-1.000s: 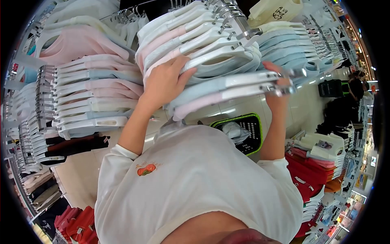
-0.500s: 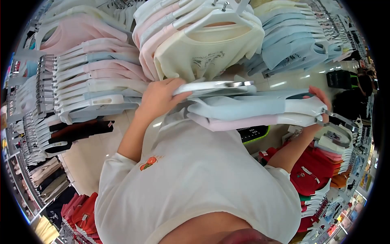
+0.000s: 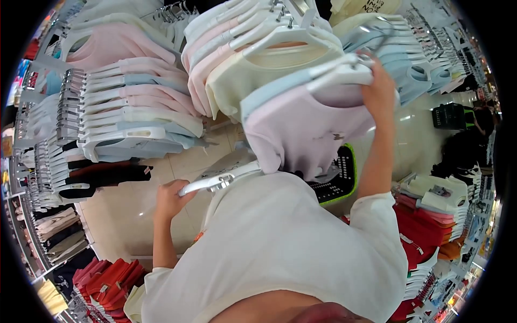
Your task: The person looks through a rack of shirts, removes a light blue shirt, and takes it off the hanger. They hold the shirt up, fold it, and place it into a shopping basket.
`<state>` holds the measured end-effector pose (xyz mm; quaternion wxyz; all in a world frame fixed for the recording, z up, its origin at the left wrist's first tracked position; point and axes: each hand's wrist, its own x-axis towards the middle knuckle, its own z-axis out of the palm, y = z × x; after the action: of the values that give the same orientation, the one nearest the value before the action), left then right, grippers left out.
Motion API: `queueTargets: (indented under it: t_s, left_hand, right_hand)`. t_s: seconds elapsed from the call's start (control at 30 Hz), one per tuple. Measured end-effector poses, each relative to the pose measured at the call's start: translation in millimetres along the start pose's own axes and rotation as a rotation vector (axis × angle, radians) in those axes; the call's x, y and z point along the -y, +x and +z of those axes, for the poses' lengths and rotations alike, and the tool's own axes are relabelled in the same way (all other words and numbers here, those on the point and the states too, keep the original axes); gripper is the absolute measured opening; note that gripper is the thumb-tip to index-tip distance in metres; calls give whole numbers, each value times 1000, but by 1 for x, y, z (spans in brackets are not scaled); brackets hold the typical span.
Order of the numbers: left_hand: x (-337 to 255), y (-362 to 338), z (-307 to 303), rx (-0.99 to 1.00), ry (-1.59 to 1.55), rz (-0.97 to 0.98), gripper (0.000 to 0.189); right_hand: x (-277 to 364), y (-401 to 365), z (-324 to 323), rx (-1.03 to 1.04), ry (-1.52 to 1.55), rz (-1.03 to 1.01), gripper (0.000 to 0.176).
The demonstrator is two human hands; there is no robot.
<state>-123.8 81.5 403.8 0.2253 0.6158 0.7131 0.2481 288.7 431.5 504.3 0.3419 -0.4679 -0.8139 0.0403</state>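
Note:
My right hand (image 3: 379, 89) is closed around the tops of white hangers carrying a lavender shirt (image 3: 307, 126) and a pale blue shirt (image 3: 269, 97). These hang just in front of a cream shirt (image 3: 231, 75) on the middle rack. Lower left, my left hand (image 3: 171, 199) grips the end of a white hanger (image 3: 237, 173) with a metal clip or hook, held close to my white shirt. A greyish garment (image 3: 229, 161) appears to hang from it, mostly hidden.
Left stands a rack of pink, white and blue shirts (image 3: 145, 91). Pale blue shirts (image 3: 414, 72) hang at the right. A black basket with a green rim (image 3: 353, 183) is on the floor below the lavender shirt. Red garments (image 3: 414, 231) hang at lower right, near a person in black (image 3: 463, 145).
My right hand has risen towards the racks with the lavender and blue shirts, turning the lavender front into view. My left hand has moved down and left with its hanger.

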Motion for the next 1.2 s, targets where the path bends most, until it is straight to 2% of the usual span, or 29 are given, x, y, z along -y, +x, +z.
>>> queueTargets:
  t_s: [0.1,0.23,0.33,0.47,0.57,0.67,0.77,0.83,0.87,0.9,1.0,1.03,1.13,1.17,1.2]
  left_hand:
    - [-15,8,-12,-22,13,41,20]
    - [-32,19,-28,-91,17,112,23]
    - [-41,27,-34,-148,-30,135,24]
    - [-51,40,-40,-156,-47,171,25]
    - [-56,52,-40,-134,-69,201,26]
    - [-63,64,-40,-134,-90,236,26]
    - [-68,73,-39,-84,-146,220,23]
    - [-71,82,-36,-27,-167,249,23]
    - [-73,86,-33,-1,-177,264,23]
    - [-75,89,-28,-5,-179,283,25]
    - [-86,100,-20,-6,-90,391,26]
    - [-92,102,-19,21,-52,378,28]
    - [-109,117,-6,-116,-69,460,33]
    - [-106,121,-1,-117,-17,457,48]
    - [-109,123,3,-128,-35,411,53]
  right_hand:
    - [14,29,35,-18,1,-148,47]
    - [18,45,68,133,11,-170,58]
    - [17,42,91,37,7,-204,57]
    - [24,41,93,6,9,-236,62]
    - [24,39,94,-157,-41,-316,60]
    - [29,27,77,-213,-154,-219,58]
    - [19,14,61,-38,-64,-89,52]
    - [21,14,54,-2,-125,-62,47]
    - [24,16,48,14,-156,-51,45]
    - [34,18,38,1,-145,-67,35]
    - [55,9,13,-41,-32,-12,29]
    - [61,4,3,4,14,-16,22]
    - [70,-23,-9,227,21,3,19]
    - [72,-31,-10,282,39,9,18]
    - [72,-37,-9,339,129,44,18]
